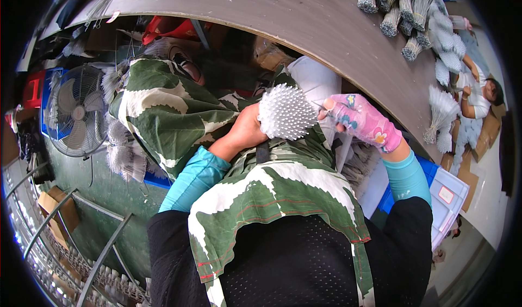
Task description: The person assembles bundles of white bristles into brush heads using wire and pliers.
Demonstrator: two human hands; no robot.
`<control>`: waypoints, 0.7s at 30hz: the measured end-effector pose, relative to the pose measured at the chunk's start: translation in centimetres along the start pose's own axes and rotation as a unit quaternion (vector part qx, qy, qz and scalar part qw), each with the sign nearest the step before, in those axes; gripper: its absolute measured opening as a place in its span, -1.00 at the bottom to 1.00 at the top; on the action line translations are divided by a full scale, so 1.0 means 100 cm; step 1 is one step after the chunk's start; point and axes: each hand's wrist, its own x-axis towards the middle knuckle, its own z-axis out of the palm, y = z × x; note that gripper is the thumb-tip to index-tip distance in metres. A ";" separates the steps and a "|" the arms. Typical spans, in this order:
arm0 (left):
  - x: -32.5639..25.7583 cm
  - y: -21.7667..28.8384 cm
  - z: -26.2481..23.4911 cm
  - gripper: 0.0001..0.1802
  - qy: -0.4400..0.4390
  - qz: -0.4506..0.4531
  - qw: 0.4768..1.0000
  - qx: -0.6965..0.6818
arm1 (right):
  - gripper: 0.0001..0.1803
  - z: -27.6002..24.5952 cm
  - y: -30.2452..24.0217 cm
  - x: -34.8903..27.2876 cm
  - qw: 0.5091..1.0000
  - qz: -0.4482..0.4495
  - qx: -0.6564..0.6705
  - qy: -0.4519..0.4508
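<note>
My left hand is closed around a round bundle of thin white-tipped stems, its packed tips facing up at me. The bundle sits over my lap, on the green and white camouflage apron. At the bundle's right edge, my right hand, in a pink flowered fingerless glove, has its fingertips pinched together. A thin stem shows faintly at those fingertips, partly hidden by them. Below the right hand, a pile of grey-white stems lies beside my lap.
A brown tabletop curves across the far side, with several wire bundles and white-tipped bundles at its right. A fan stands at left, above a metal rack. Blue and white bins sit at right. Another person is beyond the table.
</note>
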 end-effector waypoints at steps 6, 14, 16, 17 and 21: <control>0.001 -0.002 -0.001 -0.55 -0.002 0.016 1.000 0.012 | -0.65 0.016 0.004 0.015 0.967 -0.216 -0.070 0.118; 0.003 0.007 0.007 -0.54 -0.004 -0.023 0.996 0.086 | -0.60 0.029 -0.037 -0.002 0.992 -0.068 -0.101 -0.013; 0.000 0.003 0.011 -0.58 0.015 0.007 0.994 0.104 | -0.62 0.032 -0.045 0.000 0.992 -0.034 -0.118 -0.003; 0.000 0.003 0.011 -0.60 0.018 0.009 0.992 0.127 | -0.61 0.032 -0.048 0.002 0.983 -0.021 -0.181 -0.002; 0.001 0.008 0.010 -0.63 0.019 0.022 0.986 0.162 | -0.55 0.033 -0.053 0.007 0.957 -0.016 -0.291 -0.008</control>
